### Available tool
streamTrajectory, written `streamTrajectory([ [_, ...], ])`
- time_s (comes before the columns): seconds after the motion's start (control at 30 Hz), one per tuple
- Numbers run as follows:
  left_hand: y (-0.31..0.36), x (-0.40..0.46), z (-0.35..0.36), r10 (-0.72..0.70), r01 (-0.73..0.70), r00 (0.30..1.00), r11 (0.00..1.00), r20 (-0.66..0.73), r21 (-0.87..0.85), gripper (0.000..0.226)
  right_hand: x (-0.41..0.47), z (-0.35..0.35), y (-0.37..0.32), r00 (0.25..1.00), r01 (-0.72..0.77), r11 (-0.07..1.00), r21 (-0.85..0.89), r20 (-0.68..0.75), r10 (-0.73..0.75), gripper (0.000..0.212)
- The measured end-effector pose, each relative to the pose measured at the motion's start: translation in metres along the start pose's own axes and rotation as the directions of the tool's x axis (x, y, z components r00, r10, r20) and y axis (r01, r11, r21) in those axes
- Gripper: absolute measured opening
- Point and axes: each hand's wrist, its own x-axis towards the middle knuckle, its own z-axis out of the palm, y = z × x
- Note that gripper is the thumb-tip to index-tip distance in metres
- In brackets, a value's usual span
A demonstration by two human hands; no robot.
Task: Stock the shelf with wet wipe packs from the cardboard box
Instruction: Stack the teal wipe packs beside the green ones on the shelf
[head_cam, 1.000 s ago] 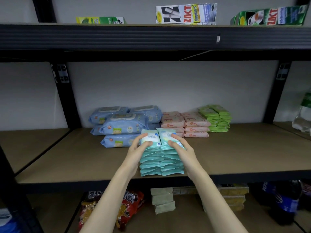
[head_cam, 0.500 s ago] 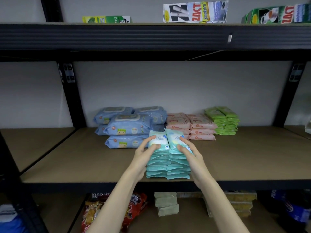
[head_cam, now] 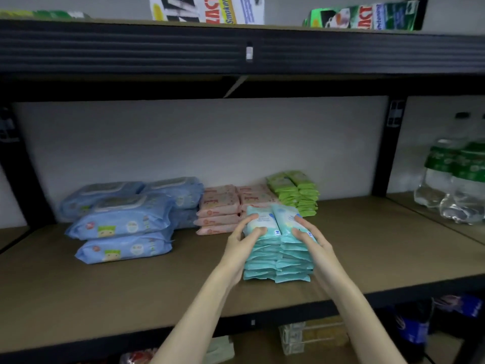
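Teal wet wipe packs point(head_cam: 278, 248), two columns side by side, just right of frame centre, near the front edge of the shelf point(head_cam: 131, 290), in front of the pink packs point(head_cam: 219, 211) and green packs point(head_cam: 296, 193). Left hand point(head_cam: 242, 244) curled round the left column's top and side, gripping; right hand point(head_cam: 312, 243) likewise curled over the right column, gripping. Blue packs point(head_cam: 123, 222) at centre left, bottled water point(head_cam: 456, 179) at far right, cardboard box out of sight.

For a clean finish, probably: press both columns evenly inward, slide back as one block, keep lower packs from fanning out, square up against the pink row, then let go slowly.

Against half a second earlier: stack further right and slightly deeper relative to the pink packs, now overlapping their right end; view swung right, water bottles now showing; grip unchanged
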Motion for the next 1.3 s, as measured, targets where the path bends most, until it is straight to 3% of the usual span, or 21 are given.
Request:
streamTrajectory([
  [0.2, -0.028, 0.046, 0.086, 0.020, -0.023, 0.998, 0.998, 0.054, 0.058, 0.031, 0.031, -0.084, -0.015, 0.996, -0.007, 0.999, 0.044, -0.086, 0.011, 0.034],
  [0.33, -0.047, 0.077, 0.133, -0.015, 0.010, 0.997, 0.998, 0.079, 0.065, 0.044, 0.053, -0.133, -0.019, 0.991, 0.003, 1.000, 0.019, -0.135, 0.000, 0.034],
  [0.6, -0.073, 0.147, 0.201, 0.032, -0.039, 0.991, 0.998, 0.128, 0.050, 0.035, 0.117, -0.200, -0.021, 0.989, 0.004, 1.000, 0.003, -0.148, -0.004, 0.030],
  [0.7, -0.083, 0.173, 0.212, 0.064, -0.066, 0.993, 0.998, 0.096, 0.024, 0.029, 0.142, -0.212, -0.019, 0.991, -0.001, 1.000, -0.021, -0.135, -0.002, 0.051],
  [0.83, -0.092, 0.200, 0.215, 0.100, -0.103, 0.992, 0.994, 0.076, 0.031, 0.030, 0.174, -0.222, -0.014, 0.996, -0.007, 0.999, -0.054, -0.092, 0.002, 0.035],
  [1.13, -0.094, 0.223, 0.212, 0.133, -0.134, 0.990, 0.990, 0.046, 0.036, 0.044, 0.201, -0.218, -0.012, 0.998, -0.007, 1.000, -0.024, -0.059, 0.006, 0.049],
  [1.23, -0.085, 0.216, 0.207, 0.116, -0.126, 0.990, 0.982, 0.078, 0.137, 0.054, 0.193, -0.220, -0.018, 1.000, -0.030, 1.000, 0.000, 0.007, 0.030, 0.056],
  [1.3, -0.077, 0.207, 0.200, 0.156, -0.177, 0.983, 0.937, 0.093, 0.301, 0.062, 0.181, -0.227, -0.028, 0.999, 0.039, 0.990, -0.137, -0.014, -0.041, 0.060],
])
